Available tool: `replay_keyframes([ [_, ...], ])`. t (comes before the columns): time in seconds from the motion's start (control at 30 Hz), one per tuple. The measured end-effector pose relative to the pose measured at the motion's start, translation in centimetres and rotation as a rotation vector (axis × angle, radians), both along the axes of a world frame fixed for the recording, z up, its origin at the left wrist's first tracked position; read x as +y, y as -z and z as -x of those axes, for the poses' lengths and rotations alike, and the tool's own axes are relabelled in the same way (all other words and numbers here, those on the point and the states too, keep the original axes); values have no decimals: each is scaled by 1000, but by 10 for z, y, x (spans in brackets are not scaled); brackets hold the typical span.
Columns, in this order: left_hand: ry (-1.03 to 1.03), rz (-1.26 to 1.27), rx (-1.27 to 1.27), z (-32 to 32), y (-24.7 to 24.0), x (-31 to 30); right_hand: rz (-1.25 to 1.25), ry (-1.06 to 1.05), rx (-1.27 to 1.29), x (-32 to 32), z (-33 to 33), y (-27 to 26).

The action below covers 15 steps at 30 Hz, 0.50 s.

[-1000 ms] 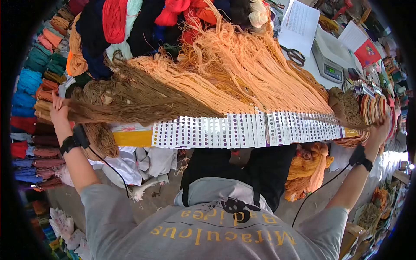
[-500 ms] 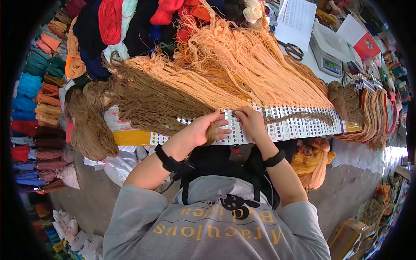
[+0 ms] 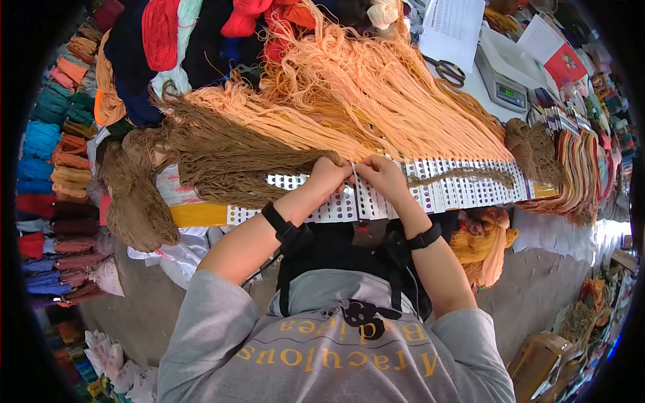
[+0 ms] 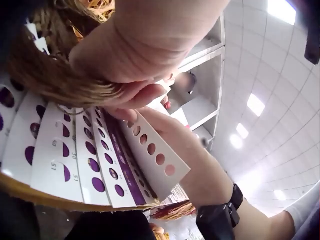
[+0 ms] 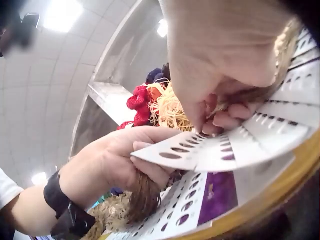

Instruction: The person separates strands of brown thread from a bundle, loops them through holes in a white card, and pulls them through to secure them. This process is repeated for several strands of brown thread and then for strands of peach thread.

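Note:
Both hands meet at the middle of a long row of white punched cards [image 3: 430, 191]. The left hand [image 3: 328, 177] holds a bunch of brown yarn [image 5: 145, 199], which loops through its curled fingers. Close beside it, the right hand [image 3: 383, 178] pinches a thin brown strand [image 5: 282, 67] that trails right over the cards. One punched card [image 4: 152, 152] stands tilted up out of the row between the hands, its top at the fingertips. A large brown skein [image 3: 228, 158] spreads to the left of the hands. The palms hide part of the pinched yarn.
Peach yarn [image 3: 403, 107] covers the table behind the cards. Another brown bundle [image 3: 140, 198] hangs at the left end, and one [image 3: 534, 151] lies at the right end. Scissors [image 3: 449, 72], a scale [image 3: 504, 87] and a printed sheet [image 3: 451, 30] are at the back right.
The hands came from wide apart, with yarn stretched between them, to the middle of the cards. Since then the left fingers have curled in and one card has tilted up.

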<state>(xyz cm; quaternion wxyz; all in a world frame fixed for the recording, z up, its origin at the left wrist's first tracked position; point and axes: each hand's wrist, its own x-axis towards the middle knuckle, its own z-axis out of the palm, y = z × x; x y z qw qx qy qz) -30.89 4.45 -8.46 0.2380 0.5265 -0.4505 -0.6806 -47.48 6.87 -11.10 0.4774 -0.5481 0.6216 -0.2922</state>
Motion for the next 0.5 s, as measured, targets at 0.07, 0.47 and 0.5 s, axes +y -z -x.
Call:
replay_keyframes([
  [0.07, 11, 173, -248, -9, 3, 3, 81, 36, 167, 8, -6, -8],
  [0.47, -54, 139, -69, -30, 3, -9, 246, 106, 413, 20, -23, -14],
  [0.5, -81, -164, 212, -43, -13, -15, 261, 102, 431, 21, -24, -11],
])
